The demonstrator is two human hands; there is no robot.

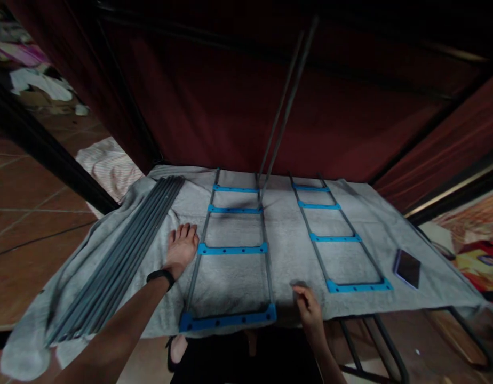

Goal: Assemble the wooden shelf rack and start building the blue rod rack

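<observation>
My left hand (182, 245) lies flat on the grey cloth (286, 240), fingers spread, between a bundle of grey tubes (126, 256) and the left ladder-like rack frame (232, 249). That frame has blue crosspieces with dark holes, joined by thin grey tubes. Over the cloth between the two frames is my right hand (308, 309). Its fingers are loosely curled and a little apart, with nothing visible in them. A similar right frame (335, 238) lies farther right. Two long thin rods (288, 101) slant up from near the left frame's far crosspieces.
A phone (407, 268) lies on the cloth at the right. A dark red panel (230, 106) stands behind the work surface. Below the right edge is a dark metal tube frame (374, 341). Heaped cloth (110, 165) lies on the tiled floor at the left.
</observation>
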